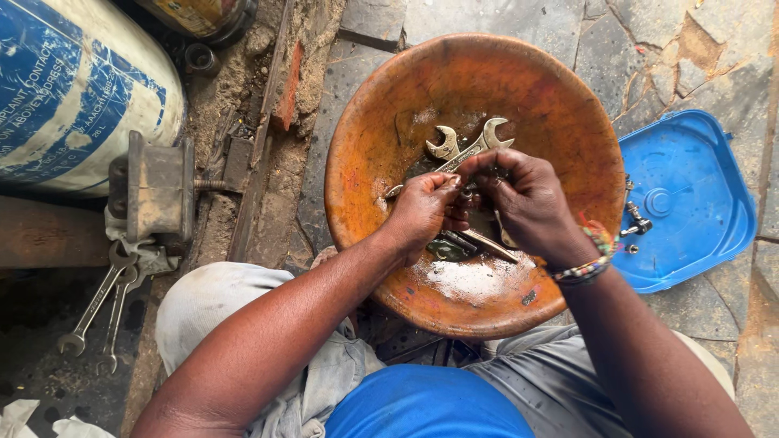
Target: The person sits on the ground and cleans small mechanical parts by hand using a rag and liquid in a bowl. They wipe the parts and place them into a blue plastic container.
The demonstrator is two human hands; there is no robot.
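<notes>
A wide rusty-orange metal bowl (381,105) sits on the stone floor in front of my knees. Both hands meet over its middle. My left hand (422,211) and my right hand (523,195) pinch a small dark metal part between their fingertips; the part is mostly hidden by the fingers. Under the hands lie open-ended spanners (466,146) and a few dark tools in oily liquid (471,276) at the bowl's bottom. A beaded bracelet (592,259) circles my right wrist.
A blue plastic lid (698,203) with small bolts lies to the right. At the left are a white and blue cylinder (73,89), a grey metal block (158,191), and two spanners (101,304) on dark ground. Cracked stone paving lies beyond.
</notes>
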